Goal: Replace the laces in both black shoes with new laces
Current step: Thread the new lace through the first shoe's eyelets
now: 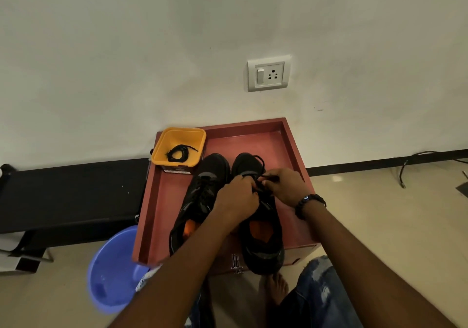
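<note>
**A:** Where are the shoes?

**B:** Both sit side by side on the reddish tray-topped stand (174, 201) at lower centre of the frame, toes toward the wall. The left black shoe (200, 196) lies a little to the left of centre; the right black shoe (263, 236) is just beside it, its heel hanging over the stand's near edge.

**A:** And the hands?

**B:** Both are over the right shoe's lacing. The left hand (238, 198) has its fingers curled down onto the lace area. The right hand (283, 186), with a dark wristband (310, 205), pinches a black lace (269, 176) between thumb and fingertips.

**A:** Any other laces?

**B:** A coiled black lace (178, 152) lies in the yellow tub (162, 148) at the stand's upper-left corner. A blue basin (111, 274) sits on the floor at lower left.
</note>
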Demonstrator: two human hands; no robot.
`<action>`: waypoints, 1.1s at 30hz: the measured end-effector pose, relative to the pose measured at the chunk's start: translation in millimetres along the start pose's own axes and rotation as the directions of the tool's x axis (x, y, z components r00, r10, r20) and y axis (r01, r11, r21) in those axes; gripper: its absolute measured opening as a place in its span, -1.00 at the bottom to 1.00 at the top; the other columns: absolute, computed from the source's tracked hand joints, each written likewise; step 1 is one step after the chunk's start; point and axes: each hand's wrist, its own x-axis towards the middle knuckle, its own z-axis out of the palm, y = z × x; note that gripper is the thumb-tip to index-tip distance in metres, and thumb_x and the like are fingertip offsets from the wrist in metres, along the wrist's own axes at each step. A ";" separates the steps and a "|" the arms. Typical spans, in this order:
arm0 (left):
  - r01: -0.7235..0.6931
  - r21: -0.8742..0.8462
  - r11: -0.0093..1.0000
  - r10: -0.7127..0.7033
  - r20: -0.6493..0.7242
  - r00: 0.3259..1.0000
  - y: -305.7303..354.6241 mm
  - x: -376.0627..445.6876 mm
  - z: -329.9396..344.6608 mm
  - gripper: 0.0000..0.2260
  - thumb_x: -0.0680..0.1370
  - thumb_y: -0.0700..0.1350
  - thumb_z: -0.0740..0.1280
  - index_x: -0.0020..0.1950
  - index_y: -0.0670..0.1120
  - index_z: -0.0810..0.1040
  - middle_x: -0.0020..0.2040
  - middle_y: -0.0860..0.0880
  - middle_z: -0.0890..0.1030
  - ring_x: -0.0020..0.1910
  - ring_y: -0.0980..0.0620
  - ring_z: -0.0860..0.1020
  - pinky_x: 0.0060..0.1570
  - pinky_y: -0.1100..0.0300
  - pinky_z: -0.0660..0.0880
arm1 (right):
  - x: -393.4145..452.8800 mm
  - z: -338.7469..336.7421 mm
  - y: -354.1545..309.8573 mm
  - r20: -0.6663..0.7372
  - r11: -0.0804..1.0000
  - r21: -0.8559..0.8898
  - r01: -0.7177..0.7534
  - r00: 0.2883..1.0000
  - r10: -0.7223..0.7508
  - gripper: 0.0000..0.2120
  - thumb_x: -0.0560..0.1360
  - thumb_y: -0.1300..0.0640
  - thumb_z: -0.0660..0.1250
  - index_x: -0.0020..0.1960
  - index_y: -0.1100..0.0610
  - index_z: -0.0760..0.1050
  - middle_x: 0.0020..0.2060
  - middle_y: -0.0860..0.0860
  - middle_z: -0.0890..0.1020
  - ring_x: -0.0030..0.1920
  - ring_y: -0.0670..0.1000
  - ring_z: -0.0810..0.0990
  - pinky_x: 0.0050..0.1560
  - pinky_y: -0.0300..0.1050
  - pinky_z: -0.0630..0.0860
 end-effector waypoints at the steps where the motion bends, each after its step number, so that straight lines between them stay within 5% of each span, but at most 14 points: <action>1: 0.028 0.008 1.000 -0.027 -0.018 0.999 0.7 5.4 2.2 -0.76 0.59 -0.02 0.26 0.23 -0.03 0.53 0.20 -0.07 0.50 0.08 -0.13 0.55 0.06 -0.02 0.51 | 1.0 1.3 0.5 -0.003 1.000 -0.020 -0.001 1.000 0.001 -0.86 0.58 0.15 0.34 0.09 0.07 0.65 -0.08 -0.06 0.66 -0.12 -0.13 0.58 -0.09 -0.35 0.46; 8: 0.102 -0.096 0.990 -0.103 -0.005 0.995 -9.3 25.9 10.4 -0.78 0.54 -0.04 0.31 0.16 0.02 0.63 0.20 -0.07 0.57 0.04 -0.11 0.58 0.06 -0.06 0.56 | 2.4 4.0 6.2 -0.008 0.999 0.042 -0.020 1.000 0.020 -0.89 0.57 0.15 0.36 0.03 0.08 0.66 -0.08 -0.06 0.67 -0.08 -0.11 0.60 -0.08 -0.37 0.45; 13: 0.156 -0.313 0.937 -0.187 -0.073 0.980 -13.8 30.9 20.2 -0.83 0.55 -0.10 0.40 0.12 0.00 0.69 0.14 0.02 0.67 0.08 0.04 0.61 0.08 0.13 0.54 | 1.4 3.8 9.2 -0.021 0.983 0.179 -0.043 0.999 0.047 -0.91 0.56 0.20 0.37 0.03 0.07 0.62 -0.10 -0.02 0.67 -0.08 -0.08 0.65 -0.08 -0.24 0.61; 17: 0.164 -0.371 0.914 -0.213 -0.095 0.973 -13.4 34.0 26.9 -0.85 0.56 -0.10 0.40 0.11 0.00 0.69 0.13 0.03 0.67 0.08 0.07 0.61 0.11 0.11 0.55 | -0.4 0.5 8.5 -0.029 0.969 0.234 -0.073 0.996 0.082 -0.92 0.56 0.23 0.36 -0.03 0.06 0.55 -0.14 0.01 0.66 -0.11 -0.06 0.66 -0.24 -0.32 0.57; 21: 0.151 -0.365 0.919 -0.199 -0.099 0.975 -13.5 34.8 28.6 -0.83 0.58 -0.09 0.38 0.14 0.02 0.69 0.15 0.04 0.67 0.09 0.06 0.61 0.12 0.07 0.56 | -0.1 1.6 5.2 -0.056 0.980 0.180 -0.081 0.994 0.092 -0.91 0.58 0.25 0.31 -0.04 0.11 0.56 -0.20 0.00 0.63 -0.16 -0.06 0.63 -0.30 -0.36 0.53; 26: 0.145 -0.347 0.926 -0.184 -0.081 0.980 -15.8 35.9 29.9 -0.81 0.59 -0.09 0.36 0.17 0.02 0.68 0.18 0.01 0.66 0.12 0.03 0.60 0.15 0.03 0.56 | 7.6 3.1 -4.9 -0.042 0.998 0.026 -0.057 0.997 0.058 -0.86 0.60 0.26 0.26 -0.08 0.16 0.57 -0.18 0.09 0.63 -0.15 0.06 0.65 -0.07 -0.06 0.66; 33: 0.129 -0.357 0.925 -0.165 -0.073 0.984 -16.2 37.3 33.3 -0.80 0.61 -0.10 0.34 0.20 -0.02 0.66 0.19 0.00 0.66 0.15 0.02 0.59 0.18 0.06 0.54 | 9.5 4.2 -4.5 -0.019 0.998 -0.048 -0.042 0.999 0.041 -0.90 0.60 0.20 0.29 -0.05 0.16 0.57 -0.11 0.07 0.64 -0.10 0.04 0.64 0.02 0.02 0.64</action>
